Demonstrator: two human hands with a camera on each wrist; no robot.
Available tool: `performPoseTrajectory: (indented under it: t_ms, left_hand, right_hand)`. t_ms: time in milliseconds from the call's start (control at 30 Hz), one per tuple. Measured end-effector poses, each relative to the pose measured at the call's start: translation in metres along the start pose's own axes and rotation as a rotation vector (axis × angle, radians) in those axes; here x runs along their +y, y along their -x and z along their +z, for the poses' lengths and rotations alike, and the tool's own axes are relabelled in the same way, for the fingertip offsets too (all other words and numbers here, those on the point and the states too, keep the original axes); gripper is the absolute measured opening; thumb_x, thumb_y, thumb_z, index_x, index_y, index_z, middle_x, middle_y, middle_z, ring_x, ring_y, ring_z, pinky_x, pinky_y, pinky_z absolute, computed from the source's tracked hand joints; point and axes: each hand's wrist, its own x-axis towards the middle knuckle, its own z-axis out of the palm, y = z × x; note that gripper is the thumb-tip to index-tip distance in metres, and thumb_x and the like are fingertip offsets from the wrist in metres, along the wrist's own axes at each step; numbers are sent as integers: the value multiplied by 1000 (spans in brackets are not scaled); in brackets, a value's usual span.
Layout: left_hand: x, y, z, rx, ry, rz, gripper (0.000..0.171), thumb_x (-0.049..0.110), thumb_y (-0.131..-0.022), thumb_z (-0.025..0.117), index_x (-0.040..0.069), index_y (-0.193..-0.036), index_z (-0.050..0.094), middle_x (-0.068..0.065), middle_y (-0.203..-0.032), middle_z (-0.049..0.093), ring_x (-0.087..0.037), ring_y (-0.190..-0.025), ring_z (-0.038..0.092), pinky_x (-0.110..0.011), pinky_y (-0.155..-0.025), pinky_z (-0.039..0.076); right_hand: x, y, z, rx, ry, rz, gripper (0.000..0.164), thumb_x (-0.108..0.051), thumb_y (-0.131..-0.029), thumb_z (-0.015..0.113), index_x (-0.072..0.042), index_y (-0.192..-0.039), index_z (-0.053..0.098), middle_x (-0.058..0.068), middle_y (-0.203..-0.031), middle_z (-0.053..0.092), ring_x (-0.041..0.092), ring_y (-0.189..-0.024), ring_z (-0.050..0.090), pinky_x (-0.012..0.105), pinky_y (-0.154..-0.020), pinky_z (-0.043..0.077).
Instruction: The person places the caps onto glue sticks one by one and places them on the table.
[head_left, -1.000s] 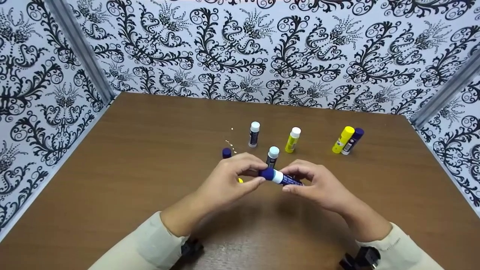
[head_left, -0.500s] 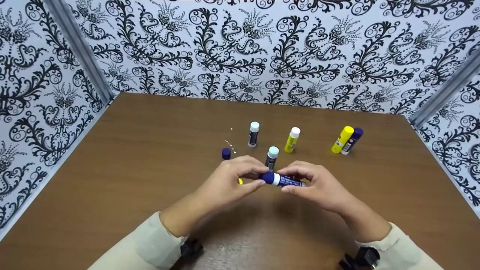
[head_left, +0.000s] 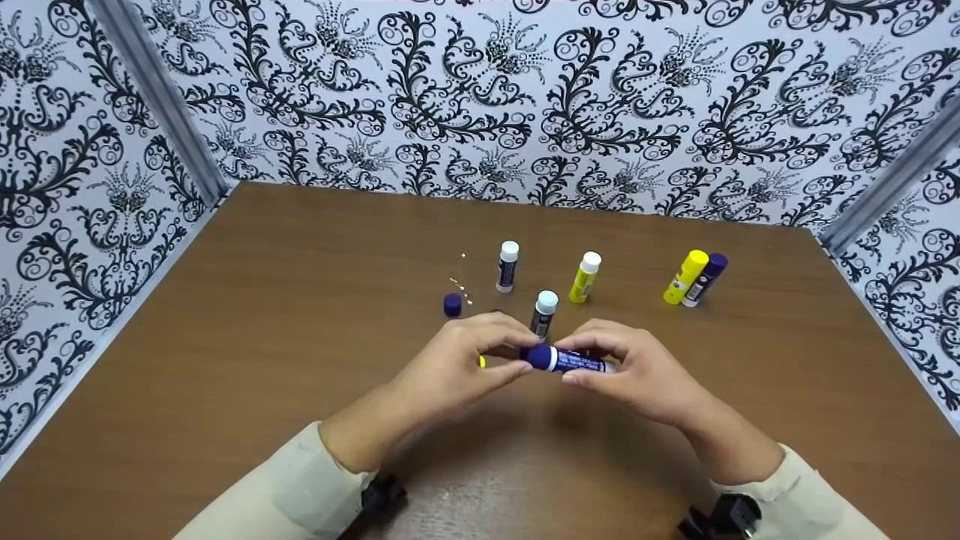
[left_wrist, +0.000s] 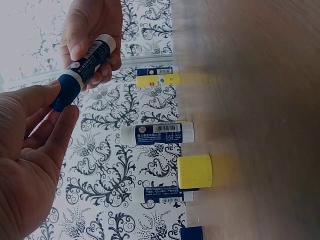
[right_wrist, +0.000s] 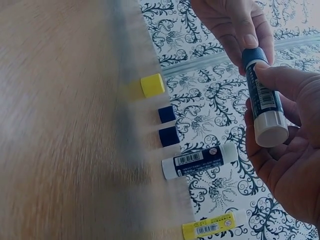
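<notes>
In the head view a dark blue glue stick (head_left: 581, 361) lies nearly level between both hands, above the table. My left hand (head_left: 450, 364) pinches its blue cap (head_left: 538, 356) between thumb and fingers. The right hand (head_left: 637, 371) grips the labelled body, whose white base shows in the right wrist view. Only a narrow white band parts cap and label. Just behind the hands stands an uncapped blue glue stick (head_left: 544, 315) with a pale top. A loose yellow cap (right_wrist: 152, 85) and two loose blue caps (right_wrist: 167, 114) show in the right wrist view.
Farther back stand another blue glue stick (head_left: 508, 268) and a yellow glue stick (head_left: 585, 277), both with white tops. A yellow-capped stick (head_left: 685, 277) and a blue-capped stick (head_left: 706, 280) stand together at right. White crumbs (head_left: 459, 286) dot the table (head_left: 300, 300). Patterned walls enclose it.
The blue cap has slid farther onto the glue stick, so the white band between cap and label is narrower. The stick has tipped slightly toward level; both hands stay nearly in place.
</notes>
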Motion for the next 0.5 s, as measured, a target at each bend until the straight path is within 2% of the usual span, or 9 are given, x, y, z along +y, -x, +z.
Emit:
performPoseTrajectory:
  t_ms: [267,500]
  left_hand:
    - [-2,0,2,-5,17,27,26,3,-94,75,0,-120,74,-12,-115,73,-21,-107,72,-22,-96,60]
    - [1,0,2,-4,9,19,27,3,-93,76,0,-120,75,-11,-116,73,-18,-109,70,-22,-96,59]
  right_hand:
    - [-3,1,0,1,-1,-21,29,-15,-90,82,-17,-119,77,0,-110,74,13,-97,65,20,-84,55]
    - [-6,1,0,5,-3,14,30,-20,-88,84,-23,-118,78,-6,-111,73,15,-98,67,21,-83,56]
